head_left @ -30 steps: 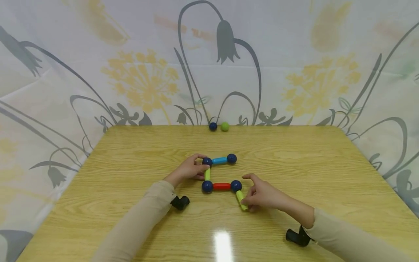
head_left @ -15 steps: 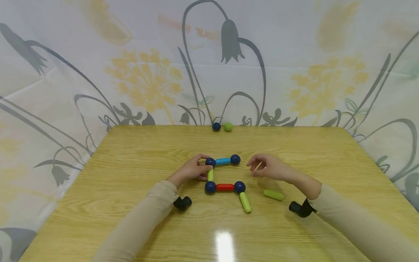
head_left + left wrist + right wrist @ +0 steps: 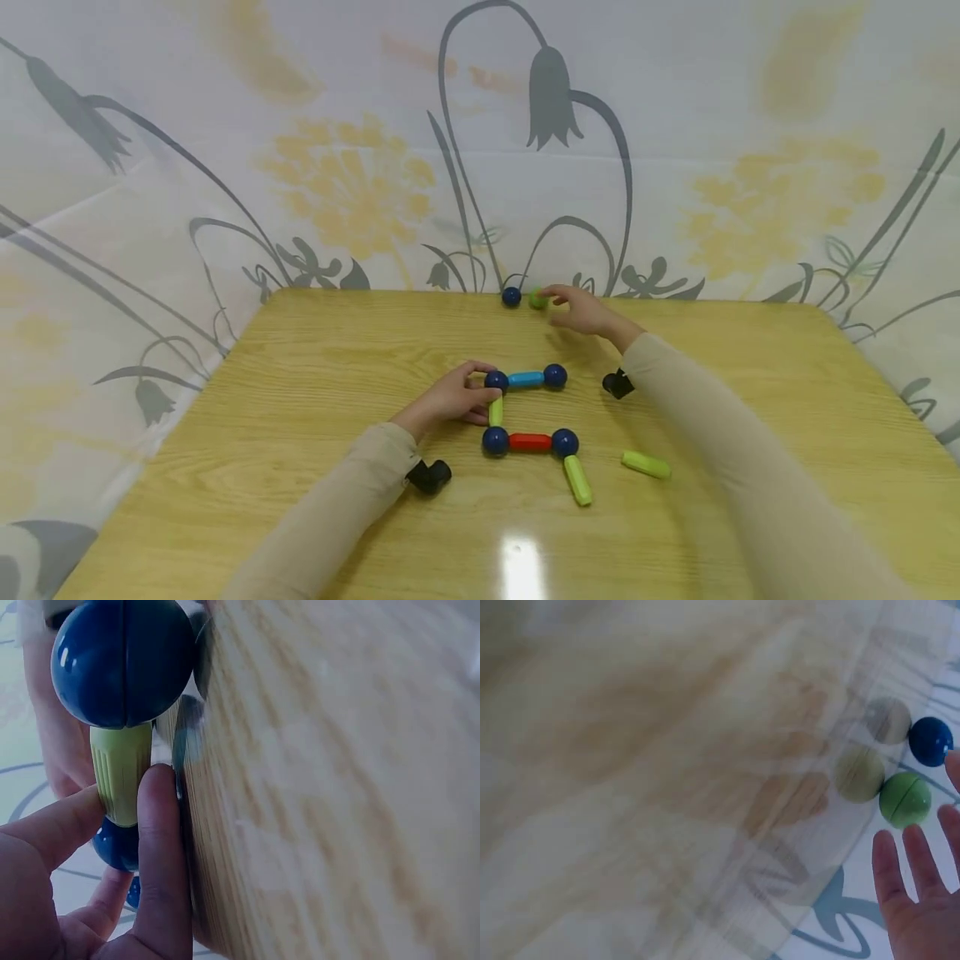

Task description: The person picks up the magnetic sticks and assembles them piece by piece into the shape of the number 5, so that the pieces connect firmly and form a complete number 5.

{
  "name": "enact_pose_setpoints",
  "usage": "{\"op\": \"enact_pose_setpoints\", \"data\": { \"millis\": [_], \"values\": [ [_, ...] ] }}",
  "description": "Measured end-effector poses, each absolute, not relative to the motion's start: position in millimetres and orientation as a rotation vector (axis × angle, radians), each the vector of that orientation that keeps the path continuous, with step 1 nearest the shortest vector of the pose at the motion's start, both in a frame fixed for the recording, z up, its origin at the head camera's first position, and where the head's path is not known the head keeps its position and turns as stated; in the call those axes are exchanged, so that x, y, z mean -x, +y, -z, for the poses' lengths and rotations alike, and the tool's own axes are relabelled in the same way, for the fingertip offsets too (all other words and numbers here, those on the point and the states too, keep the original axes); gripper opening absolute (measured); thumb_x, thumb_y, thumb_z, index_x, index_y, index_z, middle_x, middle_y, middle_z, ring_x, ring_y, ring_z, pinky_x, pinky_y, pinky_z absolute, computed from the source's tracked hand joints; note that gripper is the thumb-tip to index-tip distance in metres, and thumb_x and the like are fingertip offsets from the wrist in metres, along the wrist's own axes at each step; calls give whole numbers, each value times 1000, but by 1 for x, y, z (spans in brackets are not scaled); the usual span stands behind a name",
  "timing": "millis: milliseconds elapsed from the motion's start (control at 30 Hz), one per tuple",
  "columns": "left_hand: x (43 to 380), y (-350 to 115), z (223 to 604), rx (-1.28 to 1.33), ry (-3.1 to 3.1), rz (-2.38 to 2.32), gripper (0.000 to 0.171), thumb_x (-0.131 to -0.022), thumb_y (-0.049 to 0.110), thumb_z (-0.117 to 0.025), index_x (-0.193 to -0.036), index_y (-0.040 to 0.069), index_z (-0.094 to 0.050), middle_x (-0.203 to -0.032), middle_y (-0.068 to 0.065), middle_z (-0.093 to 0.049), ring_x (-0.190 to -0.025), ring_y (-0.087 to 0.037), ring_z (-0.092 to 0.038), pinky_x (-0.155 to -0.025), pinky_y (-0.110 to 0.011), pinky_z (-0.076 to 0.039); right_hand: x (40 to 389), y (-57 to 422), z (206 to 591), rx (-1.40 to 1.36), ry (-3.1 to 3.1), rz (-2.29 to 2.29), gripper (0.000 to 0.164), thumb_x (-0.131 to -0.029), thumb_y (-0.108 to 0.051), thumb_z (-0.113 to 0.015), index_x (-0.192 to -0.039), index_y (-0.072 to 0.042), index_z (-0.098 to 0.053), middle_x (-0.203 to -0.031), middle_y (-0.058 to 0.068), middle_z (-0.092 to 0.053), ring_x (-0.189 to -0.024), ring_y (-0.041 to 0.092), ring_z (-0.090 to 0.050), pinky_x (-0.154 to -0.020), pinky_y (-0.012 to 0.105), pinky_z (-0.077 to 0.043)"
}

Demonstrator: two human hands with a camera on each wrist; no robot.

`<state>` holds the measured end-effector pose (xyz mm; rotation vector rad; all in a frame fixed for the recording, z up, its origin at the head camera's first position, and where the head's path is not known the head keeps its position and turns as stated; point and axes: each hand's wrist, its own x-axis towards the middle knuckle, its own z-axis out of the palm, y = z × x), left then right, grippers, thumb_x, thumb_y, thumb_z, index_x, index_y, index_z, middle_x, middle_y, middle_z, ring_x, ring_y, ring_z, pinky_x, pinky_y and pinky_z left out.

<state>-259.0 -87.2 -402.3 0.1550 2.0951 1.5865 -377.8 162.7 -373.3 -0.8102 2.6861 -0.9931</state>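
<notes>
My left hand (image 3: 448, 397) pinches the far end of a yellow-green toy rod (image 3: 121, 769), its fingers around the corner where a navy ball (image 3: 497, 381) joins it. From that ball a light blue rod (image 3: 526, 379) runs right to another navy ball (image 3: 555, 376). At the rod's near end sits a navy ball (image 3: 496, 441), linked by a red rod (image 3: 529, 442) to a further navy ball (image 3: 565, 443). A second yellow-green rod (image 3: 577, 480) extends from there. My right hand (image 3: 581, 313) reaches the table's back, fingers extended beside a green ball (image 3: 905, 800), holding nothing.
A separate navy ball (image 3: 512, 297) stands left of the green one at the back edge. One loose yellow-green rod (image 3: 646, 464) lies right of the assembly, near the right forearm. A flower-printed cloth (image 3: 360, 192) hangs behind the wooden table (image 3: 360, 333).
My right hand let go of the yellow-green rod at the near right ball and moved away to the back, beside the green ball. The left hand keeps its hold.
</notes>
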Motion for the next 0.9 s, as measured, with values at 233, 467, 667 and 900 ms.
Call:
{"op": "enact_pose_setpoints", "data": {
  "millis": [233,467,667,900],
  "values": [
    [258,-86,402,-189,2070,-1601,46,-95,13,-56,-136,6,-38,-103,-15,-59,-70,-20,-61,-66,-35,-56,401,149,377,801,2691,875,61,-86,6,-55,-142,5,-30,-144,26,-27,-130,42,-26,-105,52,-26],
    [259,-88,404,-167,2086,-1597,46,-94,13,-57,-136,7,-39,-102,-15,-58,-71,-20,-63,-65,-35,-56,400,152,374,771,2725,683,38,-83,0,-63,-119,8,-56,-119,30,-46,-108,42,-47,-87,49,-43],
    [257,-86,400,-144,2100,-1593,45,-94,13,-57,-135,7,-39,-104,-15,-57,-71,-21,-61,-65,-34,-56,367,173,369,732,2803,772,42,-84,-14,-70,-117,8,-58,-110,23,-59,-98,35,-55,-83,47,-45],
    [259,-85,400,-141,2117,-1564,44,-94,14,-58,-134,8,-41,-102,-15,-56,-71,-22,-62,-65,-34,-56,273,190,351,719,2707,1100,43,-84,-27,-72,-114,1,-62,-108,17,-61,-77,28,-63,-64,43,-53]
  ]
}}
